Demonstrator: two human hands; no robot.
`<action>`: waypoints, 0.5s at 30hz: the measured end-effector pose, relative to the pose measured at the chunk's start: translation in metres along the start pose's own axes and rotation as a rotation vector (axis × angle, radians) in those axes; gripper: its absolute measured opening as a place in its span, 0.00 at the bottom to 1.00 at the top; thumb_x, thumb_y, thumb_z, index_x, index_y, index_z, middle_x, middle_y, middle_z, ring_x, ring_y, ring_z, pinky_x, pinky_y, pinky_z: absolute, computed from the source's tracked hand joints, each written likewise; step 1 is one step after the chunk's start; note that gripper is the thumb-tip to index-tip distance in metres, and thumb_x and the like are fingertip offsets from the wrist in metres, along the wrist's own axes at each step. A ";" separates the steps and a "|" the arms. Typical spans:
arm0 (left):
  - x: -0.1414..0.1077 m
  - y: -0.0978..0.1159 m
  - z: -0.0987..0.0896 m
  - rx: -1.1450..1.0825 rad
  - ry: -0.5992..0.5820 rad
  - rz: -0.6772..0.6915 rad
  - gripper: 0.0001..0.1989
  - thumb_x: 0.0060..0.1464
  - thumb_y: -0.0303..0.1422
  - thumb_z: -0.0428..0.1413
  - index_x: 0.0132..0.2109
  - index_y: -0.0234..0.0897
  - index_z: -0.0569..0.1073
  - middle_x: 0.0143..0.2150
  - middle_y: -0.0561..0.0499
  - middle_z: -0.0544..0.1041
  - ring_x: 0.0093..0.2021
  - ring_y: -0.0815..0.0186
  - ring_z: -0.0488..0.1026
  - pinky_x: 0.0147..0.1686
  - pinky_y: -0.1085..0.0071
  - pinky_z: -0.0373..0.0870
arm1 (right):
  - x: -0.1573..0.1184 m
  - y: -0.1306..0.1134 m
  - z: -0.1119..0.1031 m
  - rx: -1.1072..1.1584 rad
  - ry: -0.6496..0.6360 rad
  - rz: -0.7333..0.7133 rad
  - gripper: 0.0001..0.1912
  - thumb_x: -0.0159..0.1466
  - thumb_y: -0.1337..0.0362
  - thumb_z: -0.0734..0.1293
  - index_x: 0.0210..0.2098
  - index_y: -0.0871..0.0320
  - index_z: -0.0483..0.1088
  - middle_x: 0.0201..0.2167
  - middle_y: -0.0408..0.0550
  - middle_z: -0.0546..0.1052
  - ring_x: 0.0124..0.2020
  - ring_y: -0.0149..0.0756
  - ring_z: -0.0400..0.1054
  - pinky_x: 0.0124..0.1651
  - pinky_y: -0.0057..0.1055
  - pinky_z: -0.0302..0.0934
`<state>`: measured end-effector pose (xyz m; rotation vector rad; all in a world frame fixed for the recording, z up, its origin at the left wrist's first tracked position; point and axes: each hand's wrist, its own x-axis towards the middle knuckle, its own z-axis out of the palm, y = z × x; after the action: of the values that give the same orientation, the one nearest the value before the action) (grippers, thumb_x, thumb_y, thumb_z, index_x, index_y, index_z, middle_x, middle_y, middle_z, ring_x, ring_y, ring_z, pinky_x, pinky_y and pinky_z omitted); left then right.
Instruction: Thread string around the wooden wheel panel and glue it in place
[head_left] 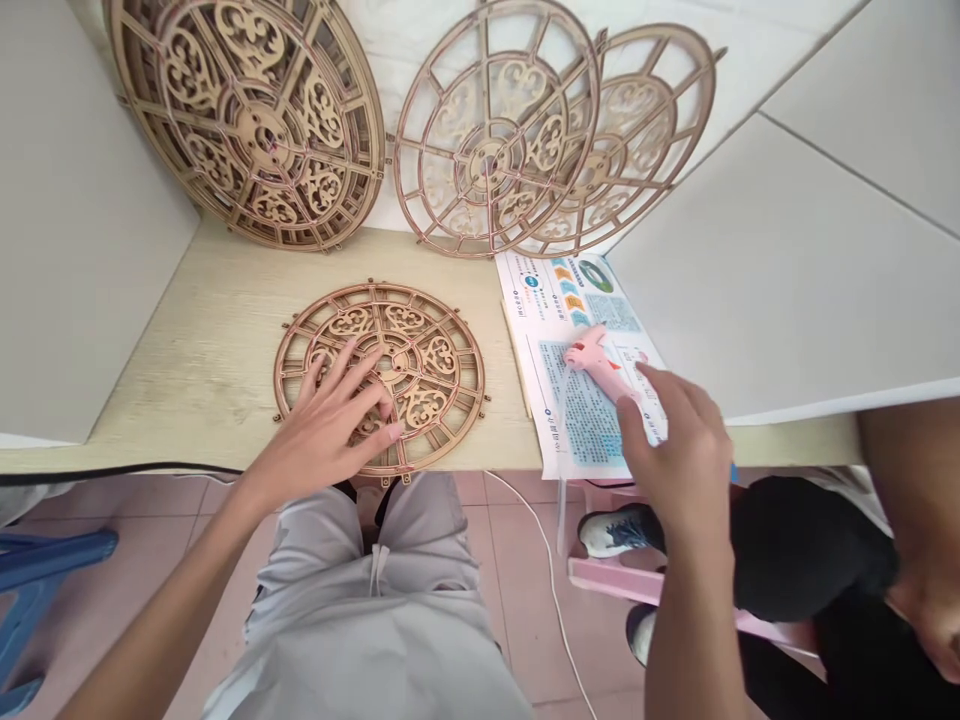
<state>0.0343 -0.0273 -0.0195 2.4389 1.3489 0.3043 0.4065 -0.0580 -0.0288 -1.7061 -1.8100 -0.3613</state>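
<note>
A round openwork disc [439, 355] in gold-brown, with rings, spokes and scroll patterns, lies flat on the wooden table [217, 310]. My left hand [337, 420] rests on its left and lower part, fingers spread, holding nothing that shows. To the right, a pink glue gun [600, 365] lies on a printed sheet [544, 330]. My right hand [675, 430] is at the gun's lower end, thumb and fingers apart on either side of it; whether they touch it is unclear.
Several similar discs [262, 120] lean stacked at the back left. Two more discs [487, 165] overlap at the back right. Grey panels flank the table. A white cable [551, 570] hangs below the front edge. Another person's legs [810, 545] and hand [930, 600] are at the right.
</note>
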 end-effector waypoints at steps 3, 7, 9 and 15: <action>0.000 -0.001 0.009 0.030 0.130 0.021 0.17 0.68 0.49 0.48 0.46 0.42 0.73 0.75 0.55 0.56 0.78 0.53 0.39 0.73 0.41 0.35 | 0.013 0.059 0.026 -0.113 -0.153 0.039 0.34 0.68 0.52 0.60 0.66 0.70 0.64 0.51 0.71 0.74 0.54 0.61 0.69 0.53 0.57 0.66; -0.002 -0.002 0.011 -0.002 0.157 0.072 0.15 0.69 0.44 0.48 0.55 0.49 0.73 0.71 0.59 0.64 0.76 0.56 0.47 0.73 0.40 0.38 | 0.016 0.081 0.053 -0.078 -0.255 0.030 0.32 0.69 0.52 0.59 0.65 0.66 0.66 0.46 0.66 0.74 0.47 0.55 0.70 0.49 0.50 0.68; -0.004 -0.002 0.009 -0.021 0.145 0.086 0.14 0.68 0.41 0.49 0.55 0.51 0.74 0.71 0.61 0.64 0.76 0.55 0.47 0.73 0.38 0.38 | 0.016 0.072 0.056 -0.051 -0.238 -0.008 0.28 0.71 0.54 0.55 0.61 0.65 0.69 0.44 0.64 0.74 0.46 0.52 0.69 0.48 0.48 0.67; -0.007 0.001 0.003 -0.083 0.108 0.090 0.13 0.60 0.34 0.54 0.50 0.48 0.77 0.69 0.58 0.66 0.75 0.54 0.51 0.74 0.40 0.36 | 0.007 0.020 0.023 0.182 0.005 0.178 0.28 0.73 0.52 0.56 0.64 0.61 0.66 0.45 0.62 0.74 0.45 0.52 0.70 0.43 0.46 0.66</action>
<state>0.0322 -0.0346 -0.0226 2.4487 1.2447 0.5117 0.4204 -0.0363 -0.0471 -1.7190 -1.6190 -0.1213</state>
